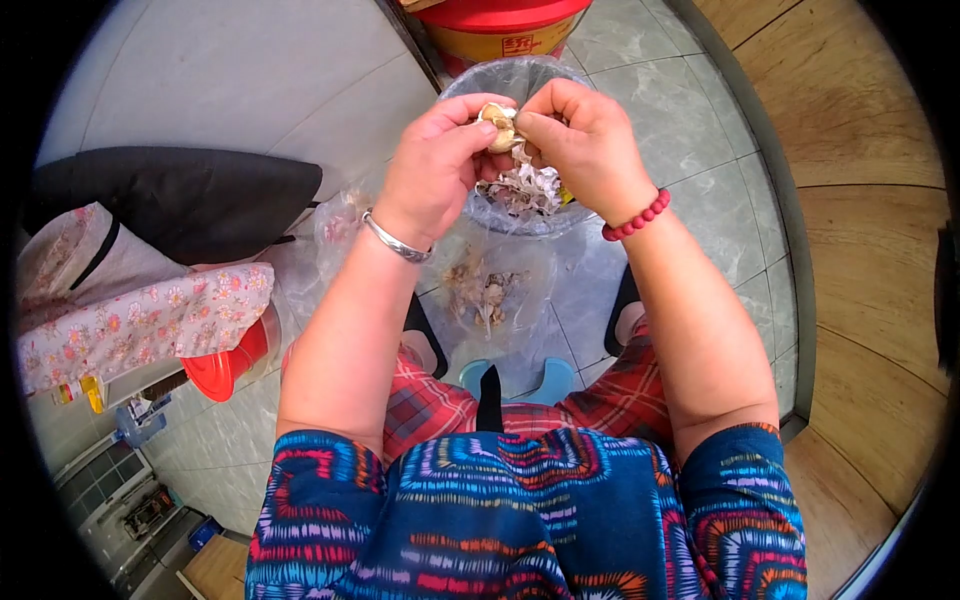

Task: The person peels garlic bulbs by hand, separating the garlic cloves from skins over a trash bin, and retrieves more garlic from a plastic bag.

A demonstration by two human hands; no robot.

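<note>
A partly peeled garlic bulb (497, 118) is pinched between the thumb and fingers of my left hand (437, 152), its pale cloves showing. From the other side, my right hand (590, 140) presses thumb and forefinger together at the bulb's edge. Both hands are above a bin lined with a clear plastic bag (520, 70). Papery garlic skins (524, 188) lie in the bin below my fingers. Whatever the curled fingers of my right hand may cover is hidden.
Behind the bin stands a red-lidded tub (500, 14). A clear plastic bag with scraps (495, 285) lies on the tiled floor between my feet. To the left are a floral cloth (150, 325) and a red container (225, 365); a curved wooden surface (870, 270) borders the right.
</note>
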